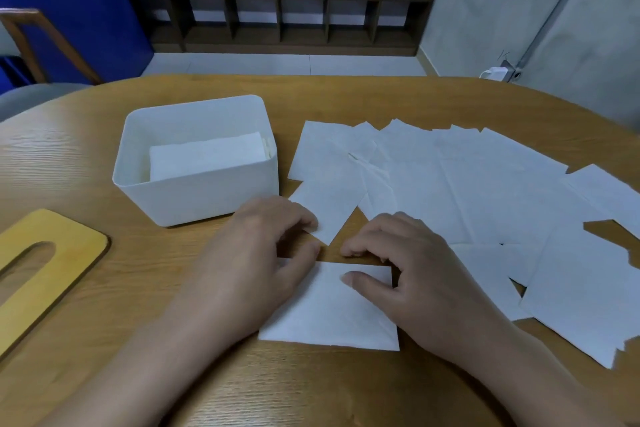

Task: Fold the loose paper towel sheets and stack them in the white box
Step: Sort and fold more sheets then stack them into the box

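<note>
Wooden surface (346, 97) carries one white box (194, 166), one folded sheet (325, 315) pinched under curled fingers of both hands, left hand (263, 253), right hand (408, 270); beyond the fingers, loose sheets (467, 184) overlap, uncountable.

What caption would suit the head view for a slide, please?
Both hands fold a sheet beside the white box.

The wooden lid (45, 274) and outermost loose sheets (588, 295) run off-frame.
</note>
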A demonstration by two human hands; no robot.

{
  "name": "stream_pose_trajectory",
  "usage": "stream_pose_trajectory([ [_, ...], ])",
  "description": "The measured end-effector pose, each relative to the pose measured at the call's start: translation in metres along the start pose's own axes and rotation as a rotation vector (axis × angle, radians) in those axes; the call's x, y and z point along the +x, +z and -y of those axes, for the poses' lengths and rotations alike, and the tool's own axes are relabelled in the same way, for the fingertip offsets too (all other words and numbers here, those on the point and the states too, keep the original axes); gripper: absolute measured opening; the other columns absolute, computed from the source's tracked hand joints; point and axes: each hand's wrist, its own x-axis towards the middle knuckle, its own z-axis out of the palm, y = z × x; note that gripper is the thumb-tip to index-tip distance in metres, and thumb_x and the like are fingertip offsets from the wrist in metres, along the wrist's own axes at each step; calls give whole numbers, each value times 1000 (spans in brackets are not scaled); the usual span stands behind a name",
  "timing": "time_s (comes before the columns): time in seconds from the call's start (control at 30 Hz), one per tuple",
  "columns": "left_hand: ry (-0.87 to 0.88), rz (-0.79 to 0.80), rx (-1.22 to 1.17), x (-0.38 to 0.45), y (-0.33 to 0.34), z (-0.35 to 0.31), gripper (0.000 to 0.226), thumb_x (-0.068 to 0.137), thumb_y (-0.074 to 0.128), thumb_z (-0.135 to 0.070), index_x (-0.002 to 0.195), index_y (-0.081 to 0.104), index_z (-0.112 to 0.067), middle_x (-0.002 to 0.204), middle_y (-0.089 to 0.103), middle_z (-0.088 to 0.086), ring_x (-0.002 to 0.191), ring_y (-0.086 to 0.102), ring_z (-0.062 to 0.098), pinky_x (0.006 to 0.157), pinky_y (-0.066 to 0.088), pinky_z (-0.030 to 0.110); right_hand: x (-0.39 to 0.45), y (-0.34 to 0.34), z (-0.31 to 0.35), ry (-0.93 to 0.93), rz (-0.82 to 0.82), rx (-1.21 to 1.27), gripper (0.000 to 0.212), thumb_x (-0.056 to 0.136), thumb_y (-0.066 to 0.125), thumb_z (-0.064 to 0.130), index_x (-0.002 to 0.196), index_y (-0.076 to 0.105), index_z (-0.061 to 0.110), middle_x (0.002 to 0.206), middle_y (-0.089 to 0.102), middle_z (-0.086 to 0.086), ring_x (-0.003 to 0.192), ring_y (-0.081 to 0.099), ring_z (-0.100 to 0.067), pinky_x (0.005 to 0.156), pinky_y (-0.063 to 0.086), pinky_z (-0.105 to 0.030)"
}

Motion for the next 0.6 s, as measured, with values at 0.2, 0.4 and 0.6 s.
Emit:
stream_pose_trajectory([
  [0.2,30,-91,85,14,24,3,29,91,79,-46,113,78,-28,110,66,-14,104,61,9,78,54,30,2,8,1,-52,-24,41,6,100,72,38,106,74,39,104,67,25,104,63,-7,96,42,-25],
  [0.4,86,-160,152,19,26,4,2,97,77,-23,97,79,-24,93,69,-12,92,59,17,67,55,44,1,11,0,-68,-98,-9,13,100,72,41,110,76,34,107,66,23,104,61,-4,95,45,-33],
  [0.6,111,-176,-34,7,-2,-15,5,108,66,-27,105,68,-30,83,54,-20,81,54,2,66,39,20,4,-4,3,-7,-258,-12,65,102,78,28,160,51,30,161,47,20,155,37,-4,125,35,-35],
])
